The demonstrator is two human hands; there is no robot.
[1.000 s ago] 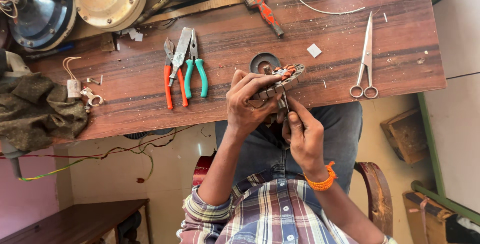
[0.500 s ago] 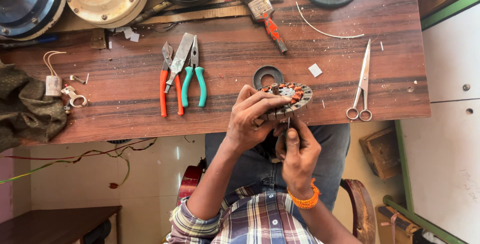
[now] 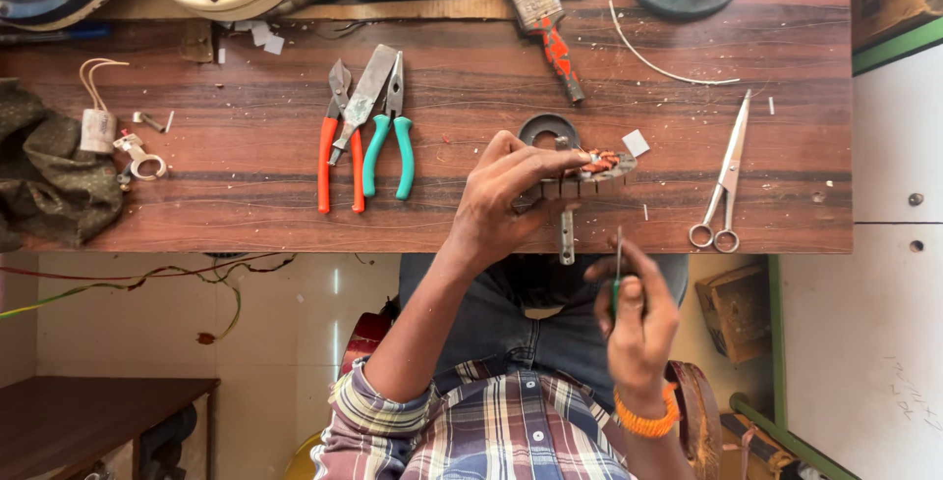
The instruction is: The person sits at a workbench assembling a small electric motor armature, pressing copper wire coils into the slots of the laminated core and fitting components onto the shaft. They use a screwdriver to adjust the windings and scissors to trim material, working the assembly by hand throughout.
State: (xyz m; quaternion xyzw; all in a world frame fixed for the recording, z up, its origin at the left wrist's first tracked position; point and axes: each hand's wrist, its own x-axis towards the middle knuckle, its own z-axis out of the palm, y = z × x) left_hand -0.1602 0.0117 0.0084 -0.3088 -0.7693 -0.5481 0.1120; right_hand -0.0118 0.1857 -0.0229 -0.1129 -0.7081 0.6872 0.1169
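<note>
1. a round wound motor stator (image 3: 587,173) is held edge-on by the left hand (image 3: 503,207), at the near edge of the wooden bench (image 3: 246,185); its flat faces are tilted so that the disc is seen almost side-on, with the long axis running left to right and the copper windings along the top.
2. the fingers (image 3: 535,161) of the left hand are closed around the stator's left part, thumb beneath and the rest above.
3. a thin rod-like tool (image 3: 618,259) is pinched by the right hand (image 3: 637,328), below the bench edge and apart from the stator; it is held nearly upright, its tip pointing toward the bench.
4. a short metal shaft (image 3: 567,236) is seen hanging down from under the stator.
5. a dark ring (image 3: 547,130) lies on the bench just behind the stator.
6. pliers (image 3: 371,131) lie to the left, scissors (image 3: 722,180) to the right and a paintbrush (image 3: 542,13) further back.
</note>
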